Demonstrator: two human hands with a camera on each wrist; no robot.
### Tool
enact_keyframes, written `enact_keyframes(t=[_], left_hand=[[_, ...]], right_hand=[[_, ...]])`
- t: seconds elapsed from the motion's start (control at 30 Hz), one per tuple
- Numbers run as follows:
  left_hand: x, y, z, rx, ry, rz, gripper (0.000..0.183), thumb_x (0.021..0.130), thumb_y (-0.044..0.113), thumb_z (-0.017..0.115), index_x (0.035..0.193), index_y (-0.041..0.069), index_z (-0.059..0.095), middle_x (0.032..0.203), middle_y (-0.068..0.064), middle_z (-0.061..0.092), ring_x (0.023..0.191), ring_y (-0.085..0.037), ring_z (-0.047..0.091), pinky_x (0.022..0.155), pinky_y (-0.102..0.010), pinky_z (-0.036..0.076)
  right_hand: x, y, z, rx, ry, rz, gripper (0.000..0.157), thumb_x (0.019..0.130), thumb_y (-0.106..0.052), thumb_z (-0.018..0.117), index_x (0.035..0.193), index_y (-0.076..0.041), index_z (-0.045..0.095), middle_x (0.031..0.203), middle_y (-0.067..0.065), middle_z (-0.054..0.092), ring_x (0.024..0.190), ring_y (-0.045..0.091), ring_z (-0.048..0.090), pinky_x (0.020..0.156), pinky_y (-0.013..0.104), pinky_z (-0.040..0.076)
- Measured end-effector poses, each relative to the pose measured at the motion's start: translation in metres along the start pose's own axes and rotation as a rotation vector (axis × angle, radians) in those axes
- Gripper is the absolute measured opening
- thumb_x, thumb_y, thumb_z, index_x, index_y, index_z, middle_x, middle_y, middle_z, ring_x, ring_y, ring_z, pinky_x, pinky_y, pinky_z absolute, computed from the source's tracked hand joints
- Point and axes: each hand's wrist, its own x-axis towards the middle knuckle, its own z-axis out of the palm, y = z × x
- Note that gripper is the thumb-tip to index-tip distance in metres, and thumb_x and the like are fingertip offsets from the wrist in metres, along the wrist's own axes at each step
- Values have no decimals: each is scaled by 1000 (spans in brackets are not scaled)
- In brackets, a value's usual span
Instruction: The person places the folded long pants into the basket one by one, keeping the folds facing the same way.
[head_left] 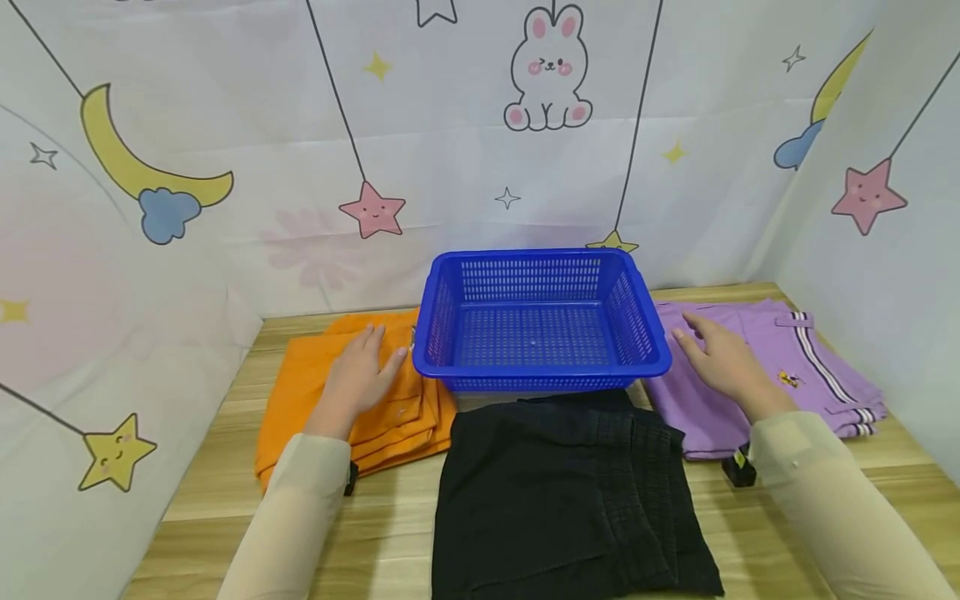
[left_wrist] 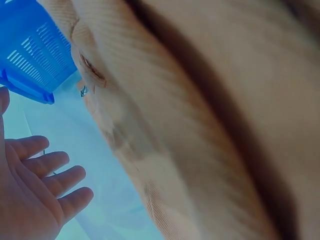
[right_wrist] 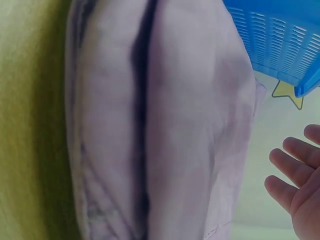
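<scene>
My left hand (head_left: 358, 375) hovers over a folded orange garment (head_left: 300, 400) with a button flap, fingers fairly straight and thumb apart, to the left of a blue plastic basket (head_left: 542, 372). In the left wrist view the palm of that hand (left_wrist: 27, 195) shows with nothing in it. On the other side, my right hand (head_left: 726, 363) is over folded purple trousers (head_left: 690, 421) with striped trim, its fingertips near the basket's right rim. The right wrist view shows its fingers (right_wrist: 300, 150) loosely extended and holding nothing. The perforated basket contains nothing.
Folded black trousers (head_left: 540, 500) with an elastic waistband lie in front of the basket. Everything sits on a wood-grain table (head_left: 397, 533). Behind and at both sides hang white cloth walls (head_left: 450, 133) printed with stars, moons and a rabbit.
</scene>
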Motion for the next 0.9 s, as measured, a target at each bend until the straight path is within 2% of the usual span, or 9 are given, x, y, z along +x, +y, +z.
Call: enact_keyframes(t=[0.27,0.5,0.73,0.9], left_hand=[[-1,0,4,-5,20,19,77,97,58,24,150,2,20,155,-23,18,141,-42,21,113,-58,21],[-3,2,6,-15,17,17,79,96,61,22,150,2,20,155,-22,18,141,-42,22,113,-58,20],[-6,6,7,-37,-3,12,75,98,56,26,150,2,22,155,-22,18,140,-43,22,113,-59,21],[-7,6,9,-37,-3,13,74,98,55,26,149,2,22,155,-22,19,140,-42,23,113,-58,21]], right_hand=[[-2,4,6,36,34,-1,63,102,-40,30,142,8,31,135,34,43,121,51,44,100,63,35],[-4,5,10,54,64,0,64,102,-43,29,140,8,36,132,34,47,118,51,46,98,62,37],[-8,5,11,84,70,21,63,101,-44,28,139,7,39,133,33,47,118,50,46,97,62,38],[-9,6,13,116,103,21,59,102,-41,31,136,7,43,127,32,53,114,49,50,94,61,40]])
